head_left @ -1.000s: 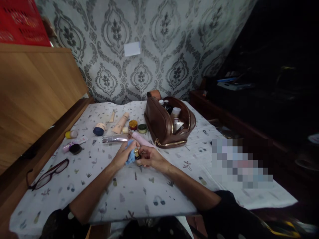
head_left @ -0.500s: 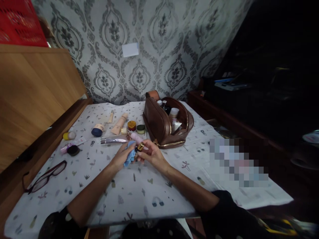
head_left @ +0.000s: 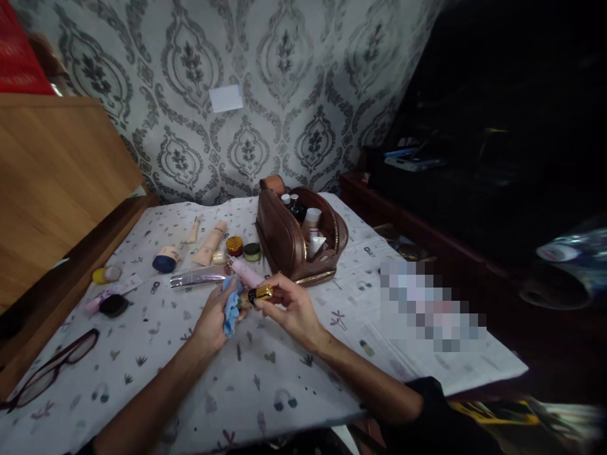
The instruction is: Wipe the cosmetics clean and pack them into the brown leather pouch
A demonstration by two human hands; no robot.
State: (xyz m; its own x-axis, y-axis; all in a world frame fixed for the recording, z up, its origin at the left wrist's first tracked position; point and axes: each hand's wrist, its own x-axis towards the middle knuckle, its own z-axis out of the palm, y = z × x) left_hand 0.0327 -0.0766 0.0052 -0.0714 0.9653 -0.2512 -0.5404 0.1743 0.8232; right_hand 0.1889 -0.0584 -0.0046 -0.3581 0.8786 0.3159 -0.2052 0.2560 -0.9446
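A crumpled light blue cloth (head_left: pixel 231 308) is gripped in my left hand (head_left: pixel 211 325), pressed around one end of a small bottle (head_left: pixel 252 296). The bottle has a dark neck and a shiny gold cap, and lies nearly level with the cap to the right. My right hand (head_left: pixel 296 313) has its fingers closed about the bottle near the cap; the exact contact is partly hidden. Just behind the hands are a pale pink tube (head_left: pixel 246 272) and a silver tube (head_left: pixel 199 277). An open brown cosmetic bag (head_left: pixel 279 234) stands beyond, holding several bottles and tubes.
Amber (head_left: pixel 234 245) and green (head_left: pixel 253 252) jars, a peach tube (head_left: pixel 210 243) and a navy-lidded jar (head_left: pixel 165 259) stand behind left. Eyeglasses (head_left: pixel 54 370) lie near the left edge. A wooden panel (head_left: pixel 61 151) borders the left; a blurred patch (head_left: pixel 431 306) covers something right.
My view has turned a little to the right, so the table things sit further left. The bottle has tipped from slanting upward to nearly level, and more of its dark neck shows.
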